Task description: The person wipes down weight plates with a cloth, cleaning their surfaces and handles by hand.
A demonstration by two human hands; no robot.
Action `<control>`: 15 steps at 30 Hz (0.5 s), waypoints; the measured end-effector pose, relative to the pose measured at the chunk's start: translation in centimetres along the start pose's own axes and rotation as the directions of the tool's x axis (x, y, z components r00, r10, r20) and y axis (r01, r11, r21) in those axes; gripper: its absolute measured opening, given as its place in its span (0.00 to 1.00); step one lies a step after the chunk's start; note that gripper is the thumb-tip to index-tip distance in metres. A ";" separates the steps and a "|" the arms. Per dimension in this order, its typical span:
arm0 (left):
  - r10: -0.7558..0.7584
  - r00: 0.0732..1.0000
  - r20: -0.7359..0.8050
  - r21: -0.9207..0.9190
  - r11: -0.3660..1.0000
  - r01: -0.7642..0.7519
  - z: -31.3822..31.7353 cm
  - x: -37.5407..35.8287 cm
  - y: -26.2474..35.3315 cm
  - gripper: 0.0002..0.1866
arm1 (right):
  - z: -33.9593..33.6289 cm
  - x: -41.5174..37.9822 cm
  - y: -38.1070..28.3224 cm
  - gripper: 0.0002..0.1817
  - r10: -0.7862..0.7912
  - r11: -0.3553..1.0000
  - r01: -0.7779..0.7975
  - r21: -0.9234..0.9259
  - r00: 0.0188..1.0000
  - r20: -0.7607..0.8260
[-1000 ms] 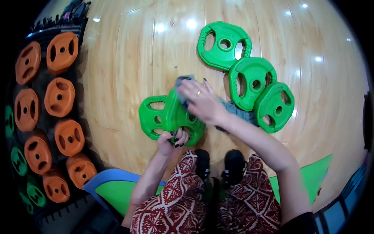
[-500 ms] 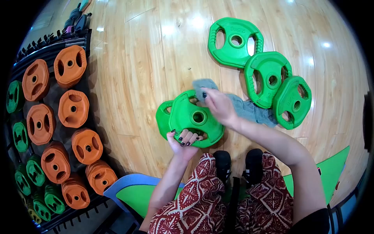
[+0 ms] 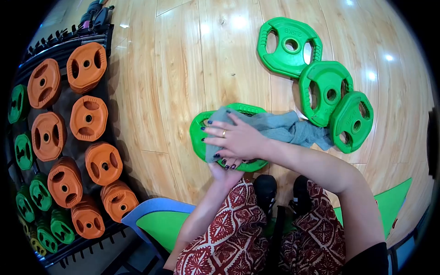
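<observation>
A green weight plate (image 3: pixel 200 136) stands tilted on the wooden floor in front of my knees, with a second green plate partly behind it. My left hand (image 3: pixel 223 167) grips its lower rim from below. My right hand (image 3: pixel 233 137) lies flat with fingers spread, pressing a grey cloth (image 3: pixel 284 128) against the plate's face. The cloth trails off to the right toward three green plates (image 3: pixel 327 91) that lie overlapping on the floor.
A black rack (image 3: pixel 68 133) along the left holds several orange and green weight plates. A blue and green mat (image 3: pixel 151 220) lies under me. My black shoes (image 3: pixel 279 192) and patterned trousers fill the bottom. Bare wooden floor (image 3: pixel 183 68) spreads above.
My right hand has moved from the plate's upper edge down onto its face, spreading the cloth over it. The view has shifted slightly left.
</observation>
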State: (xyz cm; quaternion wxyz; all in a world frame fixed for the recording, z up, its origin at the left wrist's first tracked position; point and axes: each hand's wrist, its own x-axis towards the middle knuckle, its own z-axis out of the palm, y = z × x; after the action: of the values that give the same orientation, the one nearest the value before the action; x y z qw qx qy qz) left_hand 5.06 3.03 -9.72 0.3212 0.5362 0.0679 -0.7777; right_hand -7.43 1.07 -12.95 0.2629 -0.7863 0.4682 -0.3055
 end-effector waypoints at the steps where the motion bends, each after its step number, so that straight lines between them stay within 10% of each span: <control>1: -0.019 0.997 0.070 -0.050 0.998 0.022 -0.7 0.4 0.0 0.23 | -0.3 -0.1 0.4 0.24 0.013 1.000 -0.012 -0.017 0.999 0.050; 11: -0.059 0.975 0.212 -0.047 0.996 0.071 -1.1 0.5 0.5 0.22 | 0.1 0.0 0.8 0.27 0.060 0.998 -0.058 -0.024 0.997 0.055; 15: -0.143 0.938 0.316 -0.063 0.983 0.171 -2.1 0.7 0.7 0.21 | -0.4 -0.3 3.0 0.30 0.398 0.916 -0.398 0.052 0.917 -0.003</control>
State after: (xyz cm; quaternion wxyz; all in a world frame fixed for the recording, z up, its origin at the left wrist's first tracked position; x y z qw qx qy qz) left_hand 6.96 3.08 -11.06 0.2886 0.3851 0.0939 -0.8715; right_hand -9.53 0.01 -14.84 0.3360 -0.6657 0.6123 -0.2627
